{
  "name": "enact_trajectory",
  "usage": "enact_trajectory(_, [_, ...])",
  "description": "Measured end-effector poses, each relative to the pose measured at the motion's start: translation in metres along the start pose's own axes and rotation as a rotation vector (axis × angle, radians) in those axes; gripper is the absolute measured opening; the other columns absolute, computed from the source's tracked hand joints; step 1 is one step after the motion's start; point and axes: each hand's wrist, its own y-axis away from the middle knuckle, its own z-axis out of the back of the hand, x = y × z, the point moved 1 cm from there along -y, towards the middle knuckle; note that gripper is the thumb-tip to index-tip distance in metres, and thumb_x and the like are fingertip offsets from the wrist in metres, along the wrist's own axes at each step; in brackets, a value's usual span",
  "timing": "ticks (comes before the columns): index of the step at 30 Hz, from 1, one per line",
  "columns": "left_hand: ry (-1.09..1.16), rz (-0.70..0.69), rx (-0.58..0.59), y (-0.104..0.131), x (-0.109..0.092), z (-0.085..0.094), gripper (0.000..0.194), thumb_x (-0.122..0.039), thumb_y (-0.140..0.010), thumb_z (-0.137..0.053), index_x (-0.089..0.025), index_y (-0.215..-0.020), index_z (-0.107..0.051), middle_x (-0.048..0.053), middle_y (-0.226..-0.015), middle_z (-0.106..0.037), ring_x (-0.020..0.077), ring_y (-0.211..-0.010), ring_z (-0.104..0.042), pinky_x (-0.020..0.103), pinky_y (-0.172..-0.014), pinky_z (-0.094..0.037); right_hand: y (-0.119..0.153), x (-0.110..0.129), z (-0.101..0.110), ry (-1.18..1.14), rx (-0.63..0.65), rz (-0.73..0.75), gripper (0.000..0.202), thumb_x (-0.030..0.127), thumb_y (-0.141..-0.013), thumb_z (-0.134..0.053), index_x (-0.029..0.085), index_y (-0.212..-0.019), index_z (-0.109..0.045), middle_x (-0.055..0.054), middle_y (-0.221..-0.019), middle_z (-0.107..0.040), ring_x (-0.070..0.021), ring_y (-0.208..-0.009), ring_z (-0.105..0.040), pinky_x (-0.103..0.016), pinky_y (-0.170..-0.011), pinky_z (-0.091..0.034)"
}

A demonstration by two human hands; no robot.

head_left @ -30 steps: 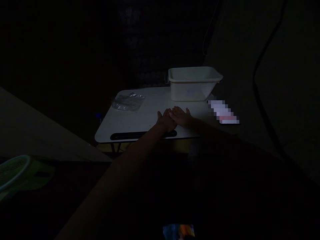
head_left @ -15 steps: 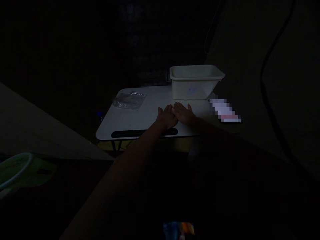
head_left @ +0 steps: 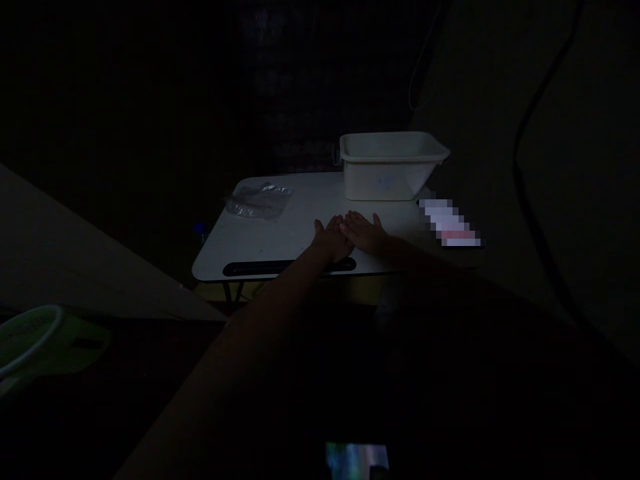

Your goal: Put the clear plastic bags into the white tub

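Both bare hands are over the white table [head_left: 270, 243], near its front edge. My left hand [head_left: 331, 241] is held flat with its fingers stretched out and one outer digit spread to the left. Against it from the right lies my right hand [head_left: 365, 235], also flat, its fingertips touching or overlapping those of the left. No object shows in either hand. In the dim light I cannot tell whether the hands rest on the tabletop. A white plastic tub [head_left: 383, 180] stands just beyond them.
A crumpled clear plastic bag [head_left: 263, 201] lies at the table's back left. A pixelated bright object [head_left: 450, 223] is at the right edge. A black slot strip [head_left: 255, 268] runs along the front. A green basket [head_left: 65, 347] sits low left; a lit screen [head_left: 356, 460] glows below.
My hands have shifted slightly toward me and stay together, fingers still outstretched. The picture on the lit screen at the bottom has changed. The tub and bag stay in place.
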Motion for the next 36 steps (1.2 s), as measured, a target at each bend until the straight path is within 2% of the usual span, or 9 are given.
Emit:
enact_trajectory(5, [0.008,-0.004,-0.011,-0.001,-0.001,0.000,0.057,-0.038,-0.082,-0.013,-0.011,-0.132,-0.011,0.013,-0.138,-0.015,0.0229,-0.126,-0.008,0.056,-0.094,-0.010,0.002,0.002,0.004,0.026,0.036,0.000,0.055,0.040,-0.085,-0.007,0.014,-0.128,-0.028,-0.011,-0.136,-0.024,-0.0205,-0.125,-0.018,-0.054,-0.096,-0.016])
enact_trajectory(16, [0.015,0.006,0.010,0.000,-0.001,0.001,0.058,-0.040,-0.082,-0.013,-0.010,-0.132,-0.011,0.013,-0.138,-0.013,0.0232,-0.127,-0.007,0.055,-0.095,-0.011,0.001,0.000,0.003,0.007,0.022,-0.006,0.052,0.041,-0.085,-0.010,0.018,-0.127,-0.030,-0.008,-0.135,-0.027,-0.0203,-0.125,-0.020,-0.053,-0.096,-0.017])
enact_trajectory(20, [0.011,0.007,-0.027,0.000,-0.002,0.004,0.060,-0.042,-0.082,-0.014,-0.008,-0.131,-0.013,0.015,-0.138,-0.011,0.0237,-0.126,-0.008,0.054,-0.095,-0.011,0.000,-0.003,0.006,-0.049,-0.020,-0.044,0.048,0.037,-0.086,-0.010,0.023,-0.126,-0.031,-0.004,-0.135,-0.029,-0.0186,-0.124,-0.022,-0.050,-0.097,-0.018])
enact_trajectory(24, [0.012,0.009,-0.084,0.000,-0.002,0.006,0.059,-0.042,-0.082,-0.017,-0.010,-0.132,-0.013,0.014,-0.138,-0.012,0.0242,-0.126,-0.010,0.052,-0.096,-0.010,0.002,-0.005,0.007,0.004,-0.064,0.008,0.045,0.032,-0.086,-0.013,0.024,-0.125,-0.034,-0.003,-0.135,-0.030,-0.0185,-0.125,-0.020,-0.049,-0.099,-0.015])
enact_trajectory(32, [0.000,-0.012,-0.015,0.000,-0.001,0.001,0.060,-0.041,-0.081,-0.018,-0.009,-0.131,-0.014,0.015,-0.138,-0.015,0.0240,-0.126,-0.010,0.054,-0.095,-0.010,0.002,-0.009,-0.002,0.055,-0.011,0.056,0.046,0.034,-0.086,-0.015,0.019,-0.127,-0.031,-0.009,-0.135,-0.027,-0.0212,-0.124,-0.021,-0.056,-0.095,-0.014])
enact_trajectory(36, [0.006,-0.006,0.003,0.000,-0.001,0.001,0.059,-0.041,-0.081,-0.017,-0.011,-0.131,-0.015,0.014,-0.138,-0.014,0.0235,-0.126,-0.009,0.054,-0.095,-0.010,0.001,-0.007,-0.001,0.040,0.002,0.038,0.047,0.035,-0.086,-0.014,0.020,-0.127,-0.030,-0.008,-0.136,-0.026,-0.0218,-0.125,-0.019,-0.056,-0.095,-0.014])
